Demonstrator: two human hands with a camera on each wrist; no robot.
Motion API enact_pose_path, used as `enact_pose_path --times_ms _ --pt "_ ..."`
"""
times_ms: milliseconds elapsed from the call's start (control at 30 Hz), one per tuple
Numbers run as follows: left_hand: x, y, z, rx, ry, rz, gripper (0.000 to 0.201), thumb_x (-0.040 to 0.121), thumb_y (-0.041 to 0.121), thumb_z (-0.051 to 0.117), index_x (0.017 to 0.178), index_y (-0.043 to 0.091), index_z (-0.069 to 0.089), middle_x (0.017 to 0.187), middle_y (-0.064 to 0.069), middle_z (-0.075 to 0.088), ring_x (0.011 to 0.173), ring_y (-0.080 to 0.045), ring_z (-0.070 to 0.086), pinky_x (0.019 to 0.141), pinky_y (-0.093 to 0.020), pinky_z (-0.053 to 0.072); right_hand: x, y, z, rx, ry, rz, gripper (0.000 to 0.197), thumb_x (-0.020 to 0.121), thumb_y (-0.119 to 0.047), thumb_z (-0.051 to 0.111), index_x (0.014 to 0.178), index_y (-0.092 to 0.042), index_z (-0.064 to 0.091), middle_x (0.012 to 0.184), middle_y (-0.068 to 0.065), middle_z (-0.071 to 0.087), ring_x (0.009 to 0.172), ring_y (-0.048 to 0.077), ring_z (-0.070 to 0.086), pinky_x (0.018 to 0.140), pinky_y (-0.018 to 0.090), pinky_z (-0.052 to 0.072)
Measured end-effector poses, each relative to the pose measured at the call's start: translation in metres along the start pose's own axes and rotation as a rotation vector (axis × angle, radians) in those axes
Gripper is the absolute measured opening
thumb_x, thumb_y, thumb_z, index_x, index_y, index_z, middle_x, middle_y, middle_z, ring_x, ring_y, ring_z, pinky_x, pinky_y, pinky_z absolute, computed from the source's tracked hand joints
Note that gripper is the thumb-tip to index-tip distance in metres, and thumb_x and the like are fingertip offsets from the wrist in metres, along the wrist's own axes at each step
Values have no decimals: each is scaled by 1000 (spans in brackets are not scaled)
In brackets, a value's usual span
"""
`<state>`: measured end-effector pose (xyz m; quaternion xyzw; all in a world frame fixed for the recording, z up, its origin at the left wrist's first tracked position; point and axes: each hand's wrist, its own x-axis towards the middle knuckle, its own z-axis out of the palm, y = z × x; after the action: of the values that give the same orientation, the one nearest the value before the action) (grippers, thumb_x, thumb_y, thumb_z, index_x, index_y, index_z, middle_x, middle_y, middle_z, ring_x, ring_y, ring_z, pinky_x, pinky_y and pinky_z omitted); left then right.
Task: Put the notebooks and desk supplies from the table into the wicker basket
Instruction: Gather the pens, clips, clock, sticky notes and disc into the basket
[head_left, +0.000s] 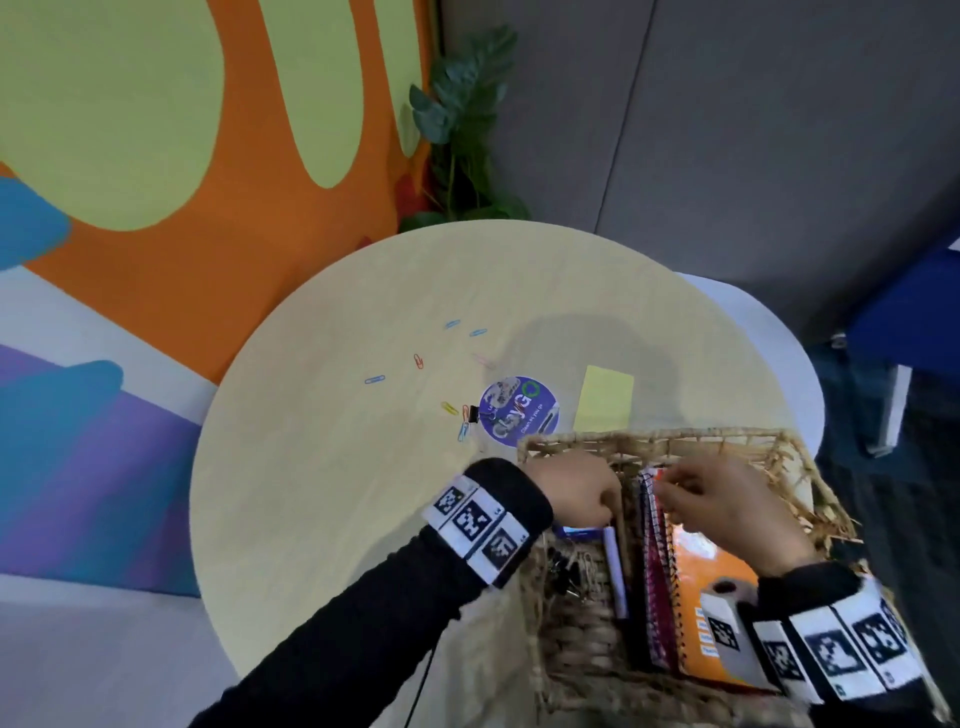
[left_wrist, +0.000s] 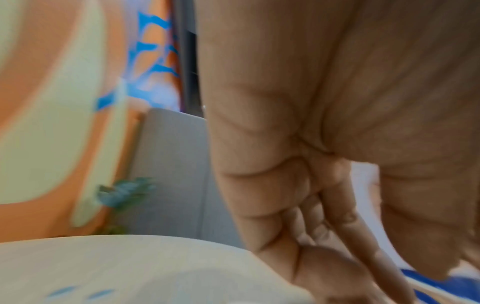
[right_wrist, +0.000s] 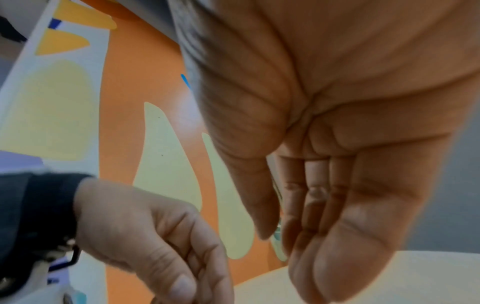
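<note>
The wicker basket (head_left: 566, 441) stands at the table's near right edge. Spiral notebooks stand upright inside it, a maroon one (head_left: 655, 566) and an orange one (head_left: 711, 597). A purple pen (head_left: 616, 577) and black binder clips (head_left: 565, 567) lie in its left part. My left hand (head_left: 605, 512) (left_wrist: 350, 267) (right_wrist: 182, 277) dips into the left part with its fingers bunched downward; what they touch is hidden. My right hand (head_left: 662, 488) (right_wrist: 280, 246) rests fairly straight fingertips on the notebooks' top edges.
On the round pale table (head_left: 322, 493) lie several coloured paper clips (head_left: 375, 380), a black binder clip (head_left: 472, 414), a round purple sticker (head_left: 519, 410) and a yellow sticky pad (head_left: 605, 397). A potted plant (head_left: 467, 130) stands behind the table.
</note>
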<state>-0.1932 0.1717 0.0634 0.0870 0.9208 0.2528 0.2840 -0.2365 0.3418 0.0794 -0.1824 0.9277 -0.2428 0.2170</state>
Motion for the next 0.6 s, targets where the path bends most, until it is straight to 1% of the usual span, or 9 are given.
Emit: enact_pose_path --times_ms 33,100,200,267,333,400,467,533,600 --pt "-7 -19 -11 -70 105 -17 25 89 12 51 105 7 69 110 -9 71 98 -23 64 82 -30 50 7 -12 -3 19 13 -36 17 82 -17 65 66 -14 69 56 1 67 55 14 64 60 34 52" --pt "-23 -60 -31 -213 277 -86 25 89 15 54 109 12 68 114 -4 70 103 -17 63 88 -25 46 27 -41 -7 60 23 -89 12 81 -18 65 70 -16 71 58 -4 67 53 6 60 61 28 49" --pt "-35 -139 -41 -383 501 -303 21 88 15 58 104 12 70 101 -5 71 96 -19 64 82 -21 43 67 -90 -1 88 6 -184 10 83 -16 64 79 -12 72 68 0 69 63 14 62 64 22 48" --pt "-39 -188 -38 -477 632 -487 22 89 11 56 105 8 69 103 -8 70 100 -24 64 84 -22 44 101 -121 14 69 -37 -238 10 83 -15 63 84 -11 72 75 0 68 68 16 61 62 18 45" --pt "-41 -227 -32 -500 707 -655 24 90 10 52 108 8 67 114 -9 68 106 -25 63 91 -25 46 137 -150 38 28 -95 -258 11 83 -15 63 89 -10 71 82 1 66 77 18 61 69 24 47" --pt "-42 -256 -28 -505 759 -742 24 90 11 50 107 10 67 117 -9 68 108 -26 62 95 -26 45 174 -174 68 -20 -147 -260 15 83 -16 62 94 -7 69 94 8 69 89 24 63 79 29 48" --pt "-42 -274 -27 -529 820 -776 23 89 10 51 104 8 68 112 -10 70 106 -27 63 90 -23 45 204 -196 98 -93 -196 -243 17 85 -18 61 93 -5 68 103 12 69 95 27 62 82 31 48" --pt "-41 -288 -26 -502 874 -793 22 88 10 52 102 7 69 104 -12 72 100 -28 65 80 -21 42 229 -212 127 -160 -250 -197 17 88 -21 58 79 -7 62 94 16 67 87 26 59 72 29 45" --pt "-40 -299 -25 -461 912 -798 20 87 10 54 100 7 69 99 -13 72 94 -28 65 76 -21 41 253 -221 154 -195 -261 -126 24 91 -23 56 73 -6 56 78 12 60 83 26 57 67 29 40"
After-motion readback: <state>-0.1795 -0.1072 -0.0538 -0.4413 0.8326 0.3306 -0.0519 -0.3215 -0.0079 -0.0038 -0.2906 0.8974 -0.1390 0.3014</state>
